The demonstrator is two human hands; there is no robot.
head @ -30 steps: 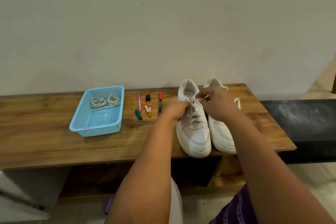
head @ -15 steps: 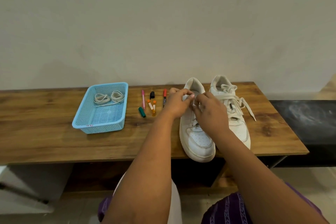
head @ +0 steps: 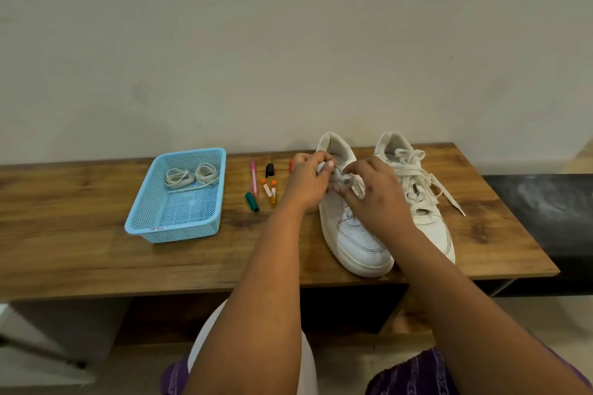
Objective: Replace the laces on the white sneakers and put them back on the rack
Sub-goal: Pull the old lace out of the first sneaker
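Two white sneakers stand side by side on the wooden bench (head: pixel 96 253), toes toward me. My left hand (head: pixel 306 183) pinches the lace at the top eyelets of the left sneaker (head: pixel 356 234). My right hand (head: pixel 375 199) lies over that shoe's tongue and pinches the same lace (head: pixel 345 181) near its knot. The right sneaker (head: pixel 426 212) stands untouched, its lace loose, one end trailing onto the wood. Two coiled white laces (head: pixel 192 176) lie in the blue basket (head: pixel 154 221) at the left.
Several markers and caps (head: pixel 263 186) lie between the basket and the shoes, a red one partly hidden by my left hand. A dark bench (head: pixel 545 212) adjoins on the right. The wall runs right behind the bench.
Both hands have come together over the left sneaker's upper laces, uncovering the right sneaker. My view has shifted slightly, so everything sits further right in the frame.
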